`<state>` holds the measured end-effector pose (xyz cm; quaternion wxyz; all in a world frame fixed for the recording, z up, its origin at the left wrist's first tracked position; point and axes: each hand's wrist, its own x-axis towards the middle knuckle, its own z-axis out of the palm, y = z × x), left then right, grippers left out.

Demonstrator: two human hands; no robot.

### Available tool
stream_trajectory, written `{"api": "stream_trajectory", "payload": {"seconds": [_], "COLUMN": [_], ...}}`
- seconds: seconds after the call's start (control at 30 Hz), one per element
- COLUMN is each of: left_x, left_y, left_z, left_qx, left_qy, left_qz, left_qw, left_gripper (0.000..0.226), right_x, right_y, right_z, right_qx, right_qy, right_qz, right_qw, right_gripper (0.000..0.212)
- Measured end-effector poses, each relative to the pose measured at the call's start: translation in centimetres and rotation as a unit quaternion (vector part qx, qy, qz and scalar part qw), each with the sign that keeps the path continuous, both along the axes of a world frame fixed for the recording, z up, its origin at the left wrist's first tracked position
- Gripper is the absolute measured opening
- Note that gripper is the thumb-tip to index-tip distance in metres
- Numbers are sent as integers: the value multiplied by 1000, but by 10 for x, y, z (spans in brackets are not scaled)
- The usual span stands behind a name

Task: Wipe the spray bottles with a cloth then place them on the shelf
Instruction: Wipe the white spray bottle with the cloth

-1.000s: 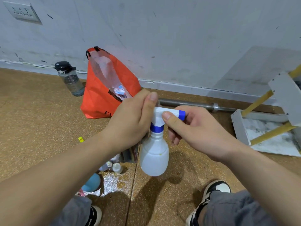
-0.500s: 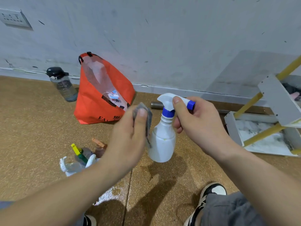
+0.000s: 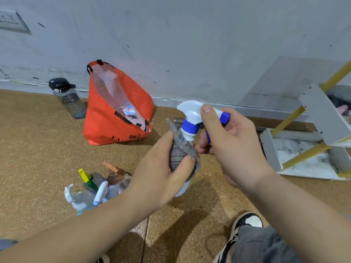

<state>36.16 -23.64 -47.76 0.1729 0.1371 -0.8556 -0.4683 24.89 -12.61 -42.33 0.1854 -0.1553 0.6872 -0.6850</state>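
My left hand (image 3: 161,168) curls round the grey cloth (image 3: 180,150), now wrapped on the body of the spray bottle (image 3: 190,118), where a moment ago it only neared it. My right hand (image 3: 233,149) grips the trigger head. Wiping is under way, I judge; the shelf (image 3: 322,114) waits right of the bottle.

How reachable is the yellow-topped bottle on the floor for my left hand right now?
Probably not yet: the left hand grips the cloth against the white spray bottle. Otherwise the way looks free; the yellow-topped bottle lies nearby, nothing between.
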Motion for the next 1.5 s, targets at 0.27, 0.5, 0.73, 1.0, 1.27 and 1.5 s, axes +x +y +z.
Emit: {"api": "stream_trajectory", "payload": {"seconds": [0.27, 0.5, 0.73, 1.0, 1.27, 1.5], "left_x": [-7, -10, -9, -4, -17, -9], "left_y": [-15, 1, -19, -6, -18, -18], "left_z": [-1, -1, -21, -20, -6, -18], "left_qx": [225, 60, 261, -136, 291, 148], "left_qy": [-54, -80, -48, -16, -170, -21], "left_qz": [35, 72, 20, 0, 96, 8], "left_qw": [972, 992, 964, 991, 936, 989], "left_gripper": [35, 28, 33, 27, 35, 33], "right_x": [2, 1, 0, 5, 2, 6], "right_y": [0, -3, -4, -5, -4, -7], "right_z": [3, -4, -6, -13, -15, -13], "right_qx": [-26, -5, -5, -10, -17, -23], "right_qy": [-41, -73, -70, -79, -99, -102], "right_qz": [-13, -44, -44, -36, -30, -14], "right_qw": [999, 996, 997, 996, 995, 994], "right_gripper": [40, 40, 42, 49, 44, 43]}}
